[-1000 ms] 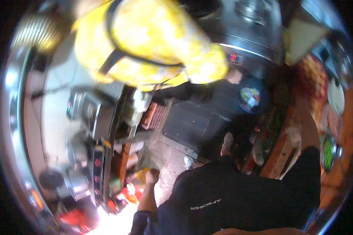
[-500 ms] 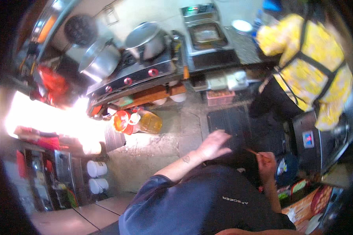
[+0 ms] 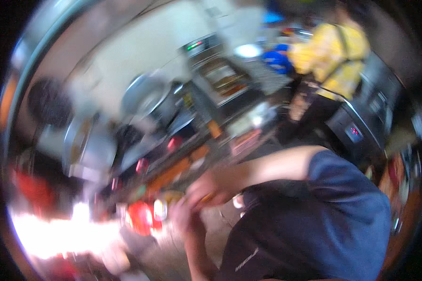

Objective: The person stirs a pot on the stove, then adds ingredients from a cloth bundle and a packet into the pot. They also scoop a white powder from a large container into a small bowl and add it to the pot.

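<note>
Though too blurred to tell grasping from touching, shows left hand (image 3: 184, 217) and right hand (image 3: 215, 184) together between six and seven o'clock from centre, with a small orange-brown item (image 3: 206, 198) between. Looks mid-handling, not yet set down; cannot tell finished from remaining work.

Heavy blur. Left of centre, low: bare left hand (image 3: 184, 217) and bare right hand (image 3: 211, 186) close together, contact unclear; between them a small orange-brown thing (image 3: 206, 198), too smeared to name. Just left, a bright red rounded container (image 3: 143, 218). Farther up, two silver metal pots (image 3: 147, 97) at a black stove (image 3: 158, 154) with round red knobs (image 3: 175, 143); right of these, a boxy metal appliance (image 3: 207, 52), then a round white dish (image 3: 248, 50). Upper right, co-worker in yellow patterned top (image 3: 328, 58), dark straps crossing the back.
</note>
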A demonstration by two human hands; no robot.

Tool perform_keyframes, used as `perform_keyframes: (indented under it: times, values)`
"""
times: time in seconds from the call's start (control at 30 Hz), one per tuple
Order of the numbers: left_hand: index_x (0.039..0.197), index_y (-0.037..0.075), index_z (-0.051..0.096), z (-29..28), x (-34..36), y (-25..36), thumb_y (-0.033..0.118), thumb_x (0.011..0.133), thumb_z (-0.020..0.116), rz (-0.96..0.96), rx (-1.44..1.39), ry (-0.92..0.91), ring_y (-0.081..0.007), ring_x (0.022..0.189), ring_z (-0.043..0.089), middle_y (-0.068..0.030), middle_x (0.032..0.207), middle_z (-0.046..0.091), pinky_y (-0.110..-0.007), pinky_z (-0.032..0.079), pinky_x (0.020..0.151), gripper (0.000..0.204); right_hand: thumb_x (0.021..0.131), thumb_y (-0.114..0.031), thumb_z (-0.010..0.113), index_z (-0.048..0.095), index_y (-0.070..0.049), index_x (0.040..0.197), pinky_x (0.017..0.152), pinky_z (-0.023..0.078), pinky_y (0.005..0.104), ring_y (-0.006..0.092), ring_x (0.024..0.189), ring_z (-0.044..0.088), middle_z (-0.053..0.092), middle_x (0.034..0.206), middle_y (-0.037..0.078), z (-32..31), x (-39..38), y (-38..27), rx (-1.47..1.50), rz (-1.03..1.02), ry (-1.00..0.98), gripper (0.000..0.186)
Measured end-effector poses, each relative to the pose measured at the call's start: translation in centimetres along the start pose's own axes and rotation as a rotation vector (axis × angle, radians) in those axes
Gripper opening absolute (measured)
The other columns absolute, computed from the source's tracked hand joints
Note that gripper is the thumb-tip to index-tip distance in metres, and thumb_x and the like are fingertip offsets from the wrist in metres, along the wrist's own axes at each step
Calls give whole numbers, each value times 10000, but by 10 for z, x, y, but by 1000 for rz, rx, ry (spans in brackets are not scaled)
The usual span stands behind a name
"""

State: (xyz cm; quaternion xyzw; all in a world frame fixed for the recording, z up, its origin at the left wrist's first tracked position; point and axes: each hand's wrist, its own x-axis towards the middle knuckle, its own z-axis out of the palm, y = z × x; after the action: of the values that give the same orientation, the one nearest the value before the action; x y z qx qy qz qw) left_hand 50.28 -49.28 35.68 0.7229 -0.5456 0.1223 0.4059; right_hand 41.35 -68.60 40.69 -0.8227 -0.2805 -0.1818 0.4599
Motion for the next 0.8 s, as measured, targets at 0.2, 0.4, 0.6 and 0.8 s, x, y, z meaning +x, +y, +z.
perform_keyframes:
  times: [0.2,0.4,0.6,0.8]
  values:
    - [1277,-57,522,-77,-3,-55,196,875,751,-285,551,359,-350,1061,560,-211,1145,579,-412,450,955,527,892,-200,639,613,-55,771,631,508,410,312,694,639,619,757,118,-28,158,56,-63,-306,316,191]
    - [1183,-53,576,-99,-119,-147,190,844,787,-812,438,191,-358,975,580,-202,1097,577,-432,489,866,467,866,-249,690,745,-110,827,677,540,371,241,742,695,711,793,104,-106,285,122,22,-204,610,155]
    - [1055,-42,576,-79,-277,-244,169,822,768,-1475,-38,209,-249,883,589,-142,978,596,-372,498,818,369,869,-392,706,777,-160,950,808,567,334,169,836,717,757,902,56,-106,396,222,-23,116,488,255]
    - [1075,-15,643,-93,-349,-320,239,857,762,-1587,-126,51,-205,864,657,-122,949,695,-343,524,812,355,856,-422,685,783,-203,967,780,558,359,225,825,722,754,893,84,-83,470,301,-570,243,281,264]
